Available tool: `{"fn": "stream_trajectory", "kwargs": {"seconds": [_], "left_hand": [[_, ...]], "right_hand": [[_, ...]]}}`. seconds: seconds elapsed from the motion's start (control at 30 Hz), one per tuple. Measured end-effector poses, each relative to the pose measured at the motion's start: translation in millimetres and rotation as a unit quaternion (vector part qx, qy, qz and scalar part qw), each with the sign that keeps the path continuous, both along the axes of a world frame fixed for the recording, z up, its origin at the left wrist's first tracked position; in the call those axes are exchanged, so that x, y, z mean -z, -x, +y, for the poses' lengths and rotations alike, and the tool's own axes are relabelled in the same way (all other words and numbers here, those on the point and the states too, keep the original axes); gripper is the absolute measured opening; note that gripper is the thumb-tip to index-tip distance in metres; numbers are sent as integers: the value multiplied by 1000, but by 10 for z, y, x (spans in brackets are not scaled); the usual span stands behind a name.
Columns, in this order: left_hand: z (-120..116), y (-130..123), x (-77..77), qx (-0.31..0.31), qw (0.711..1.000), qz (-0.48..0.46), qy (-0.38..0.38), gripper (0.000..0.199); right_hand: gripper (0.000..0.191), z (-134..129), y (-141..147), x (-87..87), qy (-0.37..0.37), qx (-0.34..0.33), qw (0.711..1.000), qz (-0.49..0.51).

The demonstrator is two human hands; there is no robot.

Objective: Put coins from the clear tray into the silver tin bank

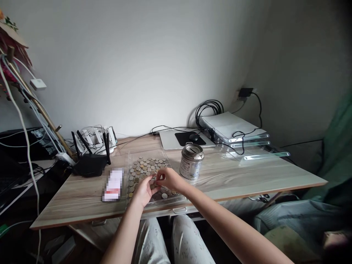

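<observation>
The coins lie spread in a clear tray in front of me, its shape seemingly keeping them off the bare desk. Over their near part, my left hand is half open, fingers and thumb apart, likely cupped to catch or offer up a coin. My right hand meets it, thumb and forefinger curled to a pinch; whether a coin sits between them I cannot tell. The tin stands upright beside the tray, seemingly within easy reach.
</observation>
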State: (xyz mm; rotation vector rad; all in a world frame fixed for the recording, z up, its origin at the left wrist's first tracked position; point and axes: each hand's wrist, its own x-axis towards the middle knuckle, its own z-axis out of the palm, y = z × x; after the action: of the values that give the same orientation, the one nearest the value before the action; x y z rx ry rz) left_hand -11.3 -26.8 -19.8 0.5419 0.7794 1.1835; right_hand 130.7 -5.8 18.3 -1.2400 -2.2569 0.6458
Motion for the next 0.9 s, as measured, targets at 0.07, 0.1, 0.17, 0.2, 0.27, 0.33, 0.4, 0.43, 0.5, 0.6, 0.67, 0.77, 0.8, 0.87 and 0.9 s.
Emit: {"fn": "stream_trajectory", "kwargs": {"seconds": [0.07, 0.1, 0.17, 0.2, 0.27, 0.33, 0.4, 0.43, 0.5, 0.6, 0.67, 0.77, 0.8, 0.87, 0.9], "left_hand": [[-3, 1, 1, 7, 1000, -2, -1, 16], [-9, 4, -1, 14, 1000, -3, -4, 17], [-26, 12, -12, 30, 999, -8, -14, 19], [-34, 18, -20, 36, 999, -12, -20, 20], [-48, 30, -39, 36, 999, -16, -22, 22], [-56, 38, -57, 30, 999, -15, -17, 24], [-59, 40, -70, 27, 999, -12, -11, 25], [-59, 40, -73, 27, 1000, -12, -9, 26], [-60, 39, -72, 28, 999, -14, -6, 26], [-57, 40, -63, 29, 999, -15, -8, 26], [-52, 43, -58, 27, 999, -16, -11, 27], [-42, 47, -59, 22, 1000, -20, -5, 28], [-38, 48, -60, 22, 999, -24, -2, 28], [-34, 50, -62, 27, 999, -36, 0, 29], [-32, 50, -61, 29, 999, -44, -1, 29]], "right_hand": [[10, -7, -19, -43, -8, 4, 1000, 6], [9, -10, -50, -98, -20, 8, 1000, 13], [9, 0, -177, -280, -64, 36, 997, 39], [11, 20, -279, -399, -96, 67, 992, 53], [17, 93, -541, -652, -169, 162, 970, 70], [20, 197, -823, -863, -208, 272, 939, 39], [18, 301, -1042, -976, -187, 339, 921, -36], [16, 342, -1112, -994, -172, 356, 916, -73], [15, 397, -1177, -972, -153, 371, 907, -126], [17, 428, -1164, -893, -152, 378, 901, -150], [17, 424, -1133, -870, -149, 376, 901, -156], [17, 355, -1036, -873, -188, 382, 893, -149], [19, 308, -972, -863, -217, 380, 889, -137], [22, 178, -781, -788, -256, 338, 899, -111], [22, 104, -658, -717, -254, 290, 917, -105]]}}
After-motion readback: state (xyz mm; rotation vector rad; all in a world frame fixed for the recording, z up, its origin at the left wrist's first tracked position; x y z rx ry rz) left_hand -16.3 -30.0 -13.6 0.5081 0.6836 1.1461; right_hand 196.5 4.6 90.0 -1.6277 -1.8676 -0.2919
